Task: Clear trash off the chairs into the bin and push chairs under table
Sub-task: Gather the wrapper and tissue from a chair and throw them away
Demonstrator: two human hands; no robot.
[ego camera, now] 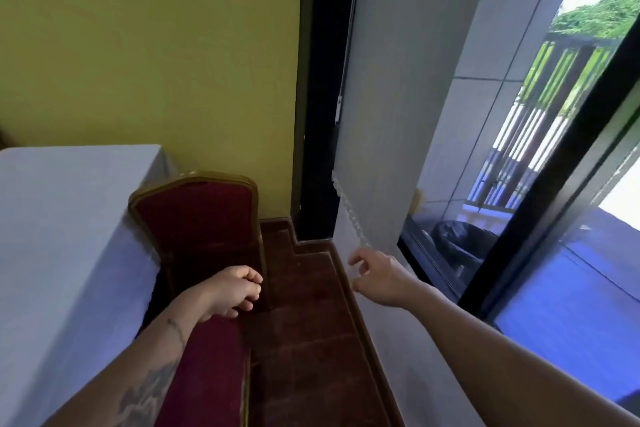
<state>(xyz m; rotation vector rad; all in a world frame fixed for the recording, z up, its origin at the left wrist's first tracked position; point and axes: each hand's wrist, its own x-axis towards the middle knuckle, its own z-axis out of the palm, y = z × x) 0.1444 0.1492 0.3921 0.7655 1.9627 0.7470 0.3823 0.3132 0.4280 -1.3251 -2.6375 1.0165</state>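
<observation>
From the head camera, looking down and forward, the left hand (pixel 232 291) sits a little below the middle of the view, at about 7 o'clock. Its fingers (pixel 251 277) are curled in loosely toward the palm, with nothing visibly held; whether they touch the chair frame cannot be told. The forearm carries a dark tattoo.

The far chair (pixel 197 215), with a dark red back and a gold frame, stands at 9 o'clock from that hand, its back upright and close beside the cloth-covered counter (pixel 59 218), which fills the left side. A second chair (pixel 207 371), with the same red padding and gold edge, lies under the left forearm at 6 o'clock; only part of it shows. No trash can be seen on either chair.

The right hand (pixel 377 279) reaches out at about 4 o'clock from centre. Its fingers (pixel 356 258) are partly spread and bent, thumb apart from the rest, holding nothing, just beside the lower edge of a pale grey curtain (pixel 398 114).

A dark brown floor (pixel 311 340) runs between the chairs and the curtain. At 3 o'clock, behind the window glass (pixel 554 288), sits a bin lined with a black bag (pixel 460 239), well apart from both chairs. A yellow wall (pixel 156 45) fills the upper left.
</observation>
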